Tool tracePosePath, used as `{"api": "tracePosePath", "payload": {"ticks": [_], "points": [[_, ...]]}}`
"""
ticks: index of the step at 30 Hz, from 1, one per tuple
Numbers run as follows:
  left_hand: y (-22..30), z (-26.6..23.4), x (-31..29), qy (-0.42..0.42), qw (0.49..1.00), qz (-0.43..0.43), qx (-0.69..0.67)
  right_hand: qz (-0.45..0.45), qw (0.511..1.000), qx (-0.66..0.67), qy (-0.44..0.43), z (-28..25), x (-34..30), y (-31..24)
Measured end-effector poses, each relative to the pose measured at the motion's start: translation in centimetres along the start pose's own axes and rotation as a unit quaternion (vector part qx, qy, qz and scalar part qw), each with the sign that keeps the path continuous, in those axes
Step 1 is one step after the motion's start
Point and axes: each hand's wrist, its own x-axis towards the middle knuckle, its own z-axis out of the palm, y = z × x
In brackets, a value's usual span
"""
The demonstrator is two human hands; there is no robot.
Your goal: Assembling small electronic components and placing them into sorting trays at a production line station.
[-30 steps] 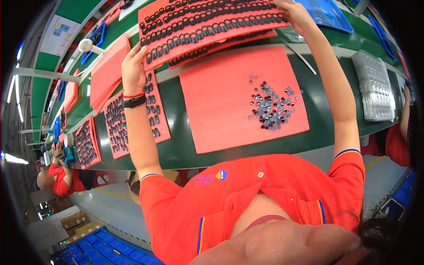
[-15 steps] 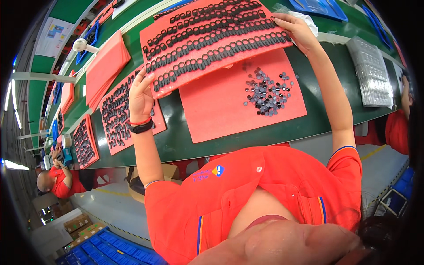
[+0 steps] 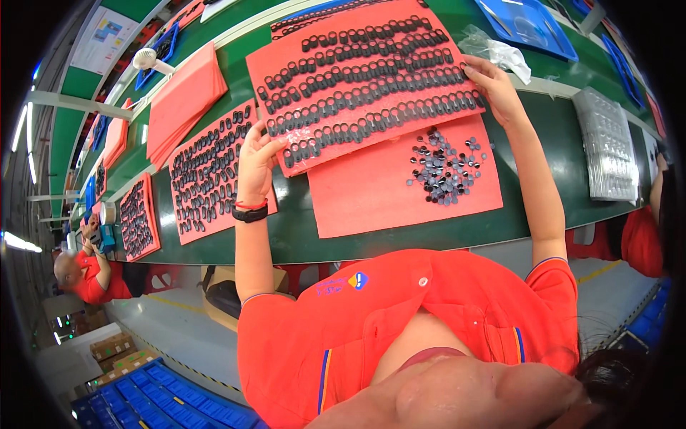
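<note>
A pink foam sheet (image 3: 275, 61) carries several long rows of small black ring-topped parts (image 3: 357, 93). My left hand (image 3: 255, 163) grips its near left corner, thumb over the top face. At the right edge, my right hand (image 3: 496, 91) holds the sheet with bent fingers; its fingertips are partly hidden. The sheet's near edge overlaps a second pink sheet (image 3: 357, 211) lying on the green table. On that lower sheet is a loose pile of small round dark discs (image 3: 443, 171), some shiny. A black band is on my left wrist.
Left of me lie another pink sheet of black parts (image 3: 214, 168), a stack of bare pink sheets (image 3: 187, 100) and a small white fan (image 3: 146, 60). A blue tray (image 3: 525, 25), crumpled plastic bag (image 3: 500, 56) and clear plastic trays (image 3: 606, 146) are on the right. Co-workers sit at both sides.
The held sheet has come nearer to me, with both hands on it, and covers more of the lower sheet, close to the discs. The whole view has shifted a little.
</note>
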Motion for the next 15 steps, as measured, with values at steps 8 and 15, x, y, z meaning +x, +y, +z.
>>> {"api": "tracePosePath", "payload": {"ticks": [8, 15], "points": [[-0.7, 1.1, 1.0, 0.026, 0.998, 0.019, -0.061, 0.007, 0.999, 0.020, 0.028, 0.5, 0.3, 0.6], [-1.2, 0.8, 1.2, -0.012, 0.988, 0.004, -0.151, 0.035, 0.997, 0.051, 0.039, 1.2, 0.3, 0.1]]}}
